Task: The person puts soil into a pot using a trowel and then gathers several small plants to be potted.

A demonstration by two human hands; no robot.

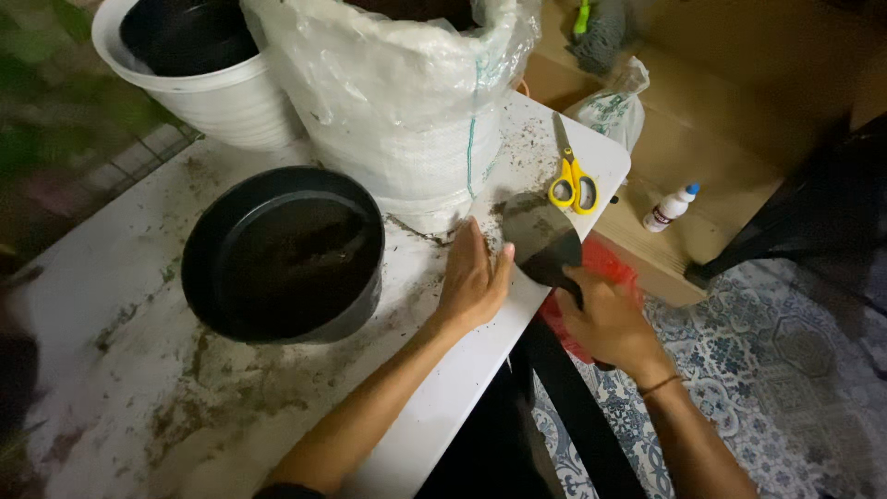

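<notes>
My right hand (610,319) grips the handle of a dark metal trowel (539,238), whose blade lies at the right edge of the white table (111,277). My left hand (473,277) rests flat on the tabletop with fingers together, its side against the trowel blade and loose soil. A black round pot (285,254) holding dark soil stands to the left of that hand. Behind it a large white sack (407,102) of soil stands open.
Yellow-handled scissors (573,180) lie at the table's far right corner. A white pot (199,79) with a black liner stands at the back left. On a wooden step sit a small white bottle (671,207) and a plastic bag (614,106). Patterned tiles cover the floor (767,370).
</notes>
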